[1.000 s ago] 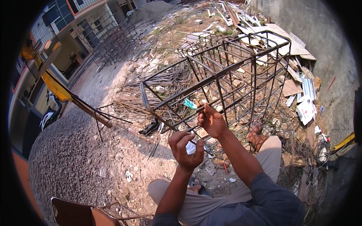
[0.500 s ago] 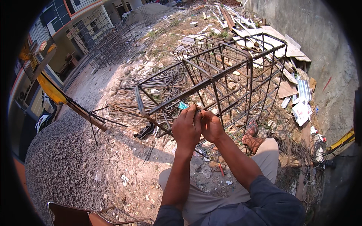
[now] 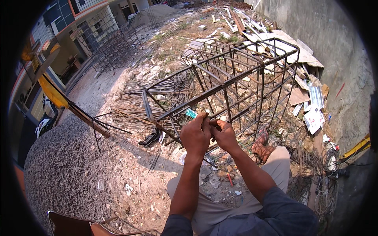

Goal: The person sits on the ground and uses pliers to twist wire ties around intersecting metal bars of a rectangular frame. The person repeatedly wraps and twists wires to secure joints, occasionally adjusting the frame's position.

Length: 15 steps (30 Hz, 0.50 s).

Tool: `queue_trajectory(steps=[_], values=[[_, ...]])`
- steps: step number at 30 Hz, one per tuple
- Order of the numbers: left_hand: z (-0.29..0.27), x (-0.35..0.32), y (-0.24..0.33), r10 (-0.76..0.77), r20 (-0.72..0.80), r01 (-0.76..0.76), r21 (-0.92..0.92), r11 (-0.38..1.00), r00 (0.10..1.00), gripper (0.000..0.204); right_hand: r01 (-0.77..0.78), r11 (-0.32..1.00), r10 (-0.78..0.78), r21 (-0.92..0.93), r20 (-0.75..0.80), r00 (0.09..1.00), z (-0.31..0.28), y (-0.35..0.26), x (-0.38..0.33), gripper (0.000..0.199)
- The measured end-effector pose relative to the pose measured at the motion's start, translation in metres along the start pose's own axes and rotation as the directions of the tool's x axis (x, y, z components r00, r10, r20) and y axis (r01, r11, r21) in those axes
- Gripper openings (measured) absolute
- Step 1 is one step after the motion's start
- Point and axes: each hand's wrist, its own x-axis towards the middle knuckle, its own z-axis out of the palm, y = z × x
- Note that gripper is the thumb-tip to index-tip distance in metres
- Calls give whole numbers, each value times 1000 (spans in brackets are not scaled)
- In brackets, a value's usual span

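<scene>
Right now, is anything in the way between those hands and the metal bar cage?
Nothing visible stands in the way. The left hand and right hand are close together at the near end of the metal bar cage. I can't tell whether either one is touching it.

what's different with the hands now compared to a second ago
The left hand has moved forward, away from the body, and is now close beside the right hand; whether either took hold of anything can't be made out. The rebar cage and gravel pile stayed put.
</scene>
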Motion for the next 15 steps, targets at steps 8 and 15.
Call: queue_trajectory(steps=[8, 15], values=[[-2, 2, 0, 4, 44, -4, 2, 1000, 999, 25, 162, 979, -169, -126, -44, 985, -2, 8, 12, 23], [0, -1, -6, 71, -23, -72, -40, 997, 997, 16, 75, 987, -75, 144, -6, 997, 3, -2, 8, 23]])
